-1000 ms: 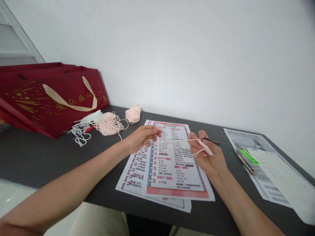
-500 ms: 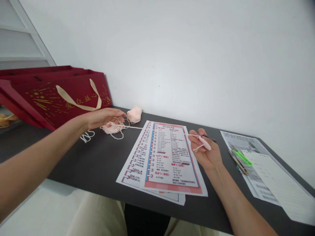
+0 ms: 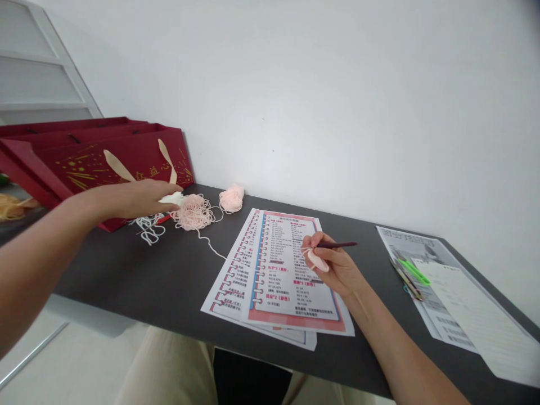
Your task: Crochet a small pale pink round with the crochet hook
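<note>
At the left, by the red bag, my left hand (image 3: 135, 197) is closed with a small white bundle (image 3: 172, 198) between thumb and fingers; its exact kind is unclear. Beside and beyond it lies a loose heap of pale pink yarn (image 3: 194, 212). Loose white yarn (image 3: 149, 229) trails below the hand, near a small red item (image 3: 166, 218) mostly hidden. Over the printed sheets, my right hand (image 3: 333, 267) grips a dark purple crochet hook (image 3: 337, 244) and a small pink crochet piece (image 3: 318, 261). A pink strand runs from the heap to the sheets.
A wound pink yarn ball (image 3: 232, 198) sits against the wall. Printed pattern sheets (image 3: 278, 304) lie mid-table. Red gift bags (image 3: 84, 163) stand at the left. Right, green-handled scissors (image 3: 413, 271) and a pen-like tool rest on papers (image 3: 476, 315).
My left hand has moved left and lower, off the strand it was drawing, and now has the white bundle. The right hand has shifted left over the sheets; the strand has gone slack.
</note>
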Demonstrator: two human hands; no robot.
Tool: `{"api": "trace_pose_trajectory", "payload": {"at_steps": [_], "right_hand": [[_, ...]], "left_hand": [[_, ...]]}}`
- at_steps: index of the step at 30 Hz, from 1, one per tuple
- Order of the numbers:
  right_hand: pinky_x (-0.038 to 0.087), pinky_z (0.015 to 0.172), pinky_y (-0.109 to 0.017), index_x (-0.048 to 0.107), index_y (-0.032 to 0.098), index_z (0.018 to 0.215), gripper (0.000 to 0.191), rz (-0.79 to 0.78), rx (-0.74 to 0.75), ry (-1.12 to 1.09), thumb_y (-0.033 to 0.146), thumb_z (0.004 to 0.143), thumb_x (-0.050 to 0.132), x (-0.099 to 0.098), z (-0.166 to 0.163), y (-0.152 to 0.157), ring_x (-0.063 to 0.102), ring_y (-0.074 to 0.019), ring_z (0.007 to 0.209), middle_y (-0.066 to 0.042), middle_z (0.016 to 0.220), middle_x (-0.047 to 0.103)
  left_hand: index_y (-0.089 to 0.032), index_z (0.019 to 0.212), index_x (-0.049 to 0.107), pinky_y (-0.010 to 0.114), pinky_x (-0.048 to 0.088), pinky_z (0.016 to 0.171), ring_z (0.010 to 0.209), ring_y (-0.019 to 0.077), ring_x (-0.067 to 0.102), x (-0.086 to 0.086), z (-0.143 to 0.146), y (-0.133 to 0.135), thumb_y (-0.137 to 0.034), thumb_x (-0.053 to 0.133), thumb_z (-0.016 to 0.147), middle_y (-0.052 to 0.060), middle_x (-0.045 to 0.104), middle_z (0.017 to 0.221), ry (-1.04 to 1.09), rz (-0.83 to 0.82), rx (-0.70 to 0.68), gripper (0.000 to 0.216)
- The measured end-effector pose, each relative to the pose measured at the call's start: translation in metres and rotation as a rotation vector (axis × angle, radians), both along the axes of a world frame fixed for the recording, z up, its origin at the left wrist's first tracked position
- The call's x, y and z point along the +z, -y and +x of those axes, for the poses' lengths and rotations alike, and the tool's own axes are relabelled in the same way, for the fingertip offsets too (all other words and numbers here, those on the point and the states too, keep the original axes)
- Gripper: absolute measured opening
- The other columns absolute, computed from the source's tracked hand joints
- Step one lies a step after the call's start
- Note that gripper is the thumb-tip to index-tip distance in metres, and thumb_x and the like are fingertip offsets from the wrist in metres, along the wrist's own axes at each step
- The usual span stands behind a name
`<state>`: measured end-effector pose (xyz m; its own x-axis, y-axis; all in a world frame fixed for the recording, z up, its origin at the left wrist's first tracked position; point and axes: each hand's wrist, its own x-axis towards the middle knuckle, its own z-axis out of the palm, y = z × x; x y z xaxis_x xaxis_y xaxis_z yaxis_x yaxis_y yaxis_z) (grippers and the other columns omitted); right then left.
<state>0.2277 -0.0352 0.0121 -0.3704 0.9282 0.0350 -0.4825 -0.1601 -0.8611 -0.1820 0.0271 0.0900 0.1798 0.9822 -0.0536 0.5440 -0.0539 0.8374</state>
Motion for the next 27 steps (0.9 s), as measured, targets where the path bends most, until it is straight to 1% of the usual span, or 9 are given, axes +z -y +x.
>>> {"api": "trace_pose_trajectory", "payload": {"at_steps": [3,5,8,10,12,15,21,24,27], "right_hand": [[0.043,0.047,-0.019,0.064,0.019,0.070,0.014,0.000,-0.006,0.014,0.016,0.062,0.076,0.001,-0.001,0.002,0.053,-0.0086,0.057,0.001,0.078,0.058],[0.043,0.047,-0.018,0.064,0.018,0.069,0.014,-0.001,-0.006,0.018,0.015,0.062,0.076,0.001,-0.001,0.003,0.054,-0.0083,0.057,0.001,0.078,0.058],[0.044,0.047,-0.017,0.064,0.018,0.071,0.014,0.010,0.010,0.013,0.015,0.063,0.076,0.001,-0.002,0.005,0.055,-0.0074,0.057,0.002,0.079,0.058],[0.045,0.048,-0.017,0.064,0.018,0.072,0.014,0.026,0.017,0.014,0.016,0.065,0.075,0.001,-0.003,0.005,0.055,-0.0076,0.058,0.002,0.079,0.057],[0.045,0.049,-0.018,0.064,0.018,0.072,0.013,0.039,0.003,0.027,0.017,0.066,0.075,0.000,-0.003,0.005,0.055,-0.0083,0.059,0.002,0.079,0.056],[0.043,0.049,-0.018,0.064,0.019,0.072,0.013,0.060,-0.035,0.058,0.016,0.065,0.075,-0.001,-0.004,0.004,0.053,-0.0084,0.060,0.002,0.080,0.057],[0.038,0.048,-0.019,0.066,0.019,0.070,0.011,0.080,0.024,0.120,0.015,0.065,0.076,-0.007,-0.015,0.008,0.049,-0.0083,0.059,0.002,0.073,0.056],[0.036,0.048,-0.020,0.067,0.018,0.069,0.012,0.076,0.121,0.163,0.015,0.063,0.076,-0.011,-0.019,0.010,0.047,-0.0085,0.057,0.002,0.068,0.055],[0.036,0.049,-0.019,0.067,0.017,0.069,0.012,0.085,0.151,0.141,0.014,0.063,0.077,-0.012,-0.018,0.011,0.047,-0.0082,0.058,0.002,0.069,0.055]], "left_hand": [[-0.018,0.114,0.063,0.017,0.041,0.078,0.097,0.0157,0.056,-0.005,0.082,0.027,-0.017,0.064,0.077,0.000,0.065,0.106,0.098,0.042,-0.216,0.037],[-0.020,0.113,0.062,0.028,0.043,0.086,0.107,0.0211,0.054,-0.019,0.141,0.042,-0.028,0.058,0.083,0.007,0.060,0.117,0.348,-0.040,-0.396,0.031],[-0.022,0.118,0.057,0.035,0.048,0.078,0.110,0.0251,0.052,-0.044,0.210,0.051,-0.044,0.053,0.084,0.013,0.051,0.127,0.746,-0.291,-0.402,0.040],[-0.018,0.110,0.059,0.032,0.050,0.066,0.099,0.0243,0.055,-0.058,0.232,0.047,-0.052,0.047,0.084,0.015,0.049,0.126,0.895,-0.440,-0.396,0.044],[-0.014,0.097,0.063,0.023,0.046,0.051,0.083,0.0194,0.056,-0.063,0.238,0.041,-0.059,0.043,0.083,0.015,0.054,0.117,0.897,-0.526,-0.418,0.052],[-0.012,0.088,0.064,0.016,0.031,0.037,0.075,0.0157,0.056,-0.060,0.225,0.034,-0.058,0.047,0.081,0.014,0.057,0.108,0.969,-0.559,-0.252,0.049],[-0.011,0.102,0.059,0.021,0.052,0.063,0.101,0.0207,0.059,-0.041,0.213,0.045,-0.048,0.040,0.088,0.016,0.060,0.107,1.488,-0.648,-0.174,0.044],[-0.014,0.101,0.057,0.026,0.052,0.078,0.108,0.0215,0.056,-0.036,0.226,0.050,-0.048,0.038,0.089,0.013,0.061,0.108,1.514,-0.469,-0.132,0.041],[-0.018,0.102,0.057,0.035,0.046,0.092,0.103,0.0222,0.057,-0.040,0.239,0.050,-0.055,0.037,0.087,0.009,0.059,0.110,1.413,-0.100,-0.130,0.044]]}}
